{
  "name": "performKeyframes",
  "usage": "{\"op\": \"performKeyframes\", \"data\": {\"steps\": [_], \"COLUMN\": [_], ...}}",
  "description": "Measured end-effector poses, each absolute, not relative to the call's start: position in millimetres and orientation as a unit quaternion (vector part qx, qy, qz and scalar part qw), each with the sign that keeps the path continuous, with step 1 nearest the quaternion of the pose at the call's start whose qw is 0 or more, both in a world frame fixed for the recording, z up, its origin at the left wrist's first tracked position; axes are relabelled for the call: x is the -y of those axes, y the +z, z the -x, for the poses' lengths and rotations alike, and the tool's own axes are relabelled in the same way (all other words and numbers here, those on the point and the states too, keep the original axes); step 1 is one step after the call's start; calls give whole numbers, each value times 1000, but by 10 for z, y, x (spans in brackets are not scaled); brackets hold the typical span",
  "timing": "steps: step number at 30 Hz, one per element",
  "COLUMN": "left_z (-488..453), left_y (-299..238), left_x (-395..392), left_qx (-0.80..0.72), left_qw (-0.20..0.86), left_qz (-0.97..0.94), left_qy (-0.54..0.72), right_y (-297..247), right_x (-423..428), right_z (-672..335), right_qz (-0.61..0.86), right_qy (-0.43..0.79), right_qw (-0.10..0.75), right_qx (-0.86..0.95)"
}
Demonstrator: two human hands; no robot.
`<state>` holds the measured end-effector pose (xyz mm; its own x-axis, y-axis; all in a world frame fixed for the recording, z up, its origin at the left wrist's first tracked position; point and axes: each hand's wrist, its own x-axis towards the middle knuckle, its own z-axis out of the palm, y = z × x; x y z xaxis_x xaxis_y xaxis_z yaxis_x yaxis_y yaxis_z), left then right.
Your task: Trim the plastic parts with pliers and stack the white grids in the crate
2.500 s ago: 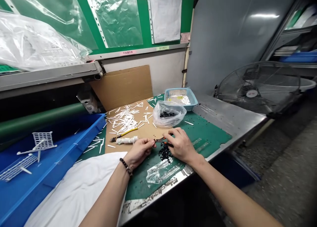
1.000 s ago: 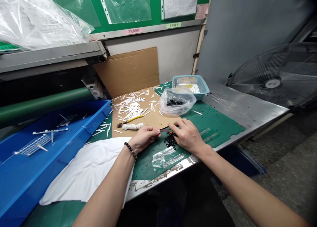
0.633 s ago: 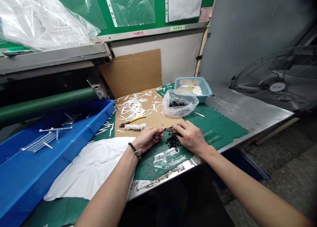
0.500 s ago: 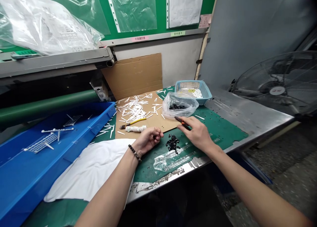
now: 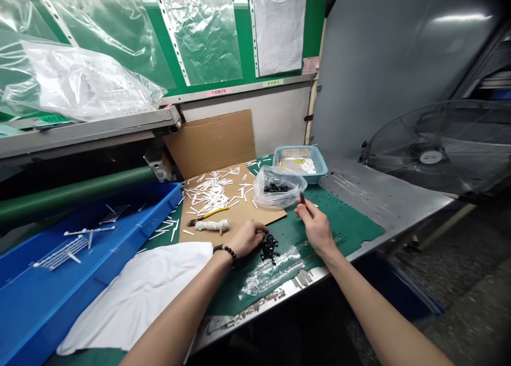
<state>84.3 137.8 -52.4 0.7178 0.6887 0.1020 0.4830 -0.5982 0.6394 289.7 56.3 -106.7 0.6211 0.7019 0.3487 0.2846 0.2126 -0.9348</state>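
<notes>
Head view: the right hand (image 5: 315, 229) pinches a small dark tool (image 5: 302, 198) upright, its fingers (image 5: 306, 210) narrowly closed on it above the green mat (image 5: 351, 233). The left hand (image 5: 246, 238) lies just beside a heap of black pieces (image 5: 270, 248), fingers curled; whether they hold anything cannot be told. A pink label (image 5: 218, 92) and a green label (image 5: 272, 82) carry Chinese print, too small to read.

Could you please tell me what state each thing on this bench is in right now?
Left hand: resting beside the black pieces.
Right hand: raised, pinching small pliers.
Black pieces: piled loose on the green mat.
Plastic bag: holding more black pieces.
White sticks: scattered on cardboard.
</notes>
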Motion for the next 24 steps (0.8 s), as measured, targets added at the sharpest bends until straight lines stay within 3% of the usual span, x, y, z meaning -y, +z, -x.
{"op": "performKeyframes", "data": {"steps": [4, 7, 9, 12, 16, 24], "left_z": [-790, -753, -745, -763, -803, -821], "left_y": [-524, -514, -488, -445, -448, -536], "left_x": [-1420, -1430, -1416, -1372, -1322, -1314], "left_qx": [-345, -380, -400, -416, -380, -328], "left_qw": [236, 222, 287, 486, 690, 772], "left_qz": [-894, -887, -859, -743, -563, -481], "left_qy": [160, 138, 144, 199, 249, 254], "right_y": [-1085, -1039, -977, -889, -849, -849], "right_x": [-593, -562, -509, -425, -381, -394], "right_z": [-2939, -2914, -2847, -2703, -2565, -2543], "right_qz": [589, 609, 626, 612, 597, 601], "right_qy": [163, 113, 23, -100, -164, -185], "right_qw": [700, 679, 620, 502, 383, 328], "right_qx": [369, 395, 473, 603, 686, 705]}}
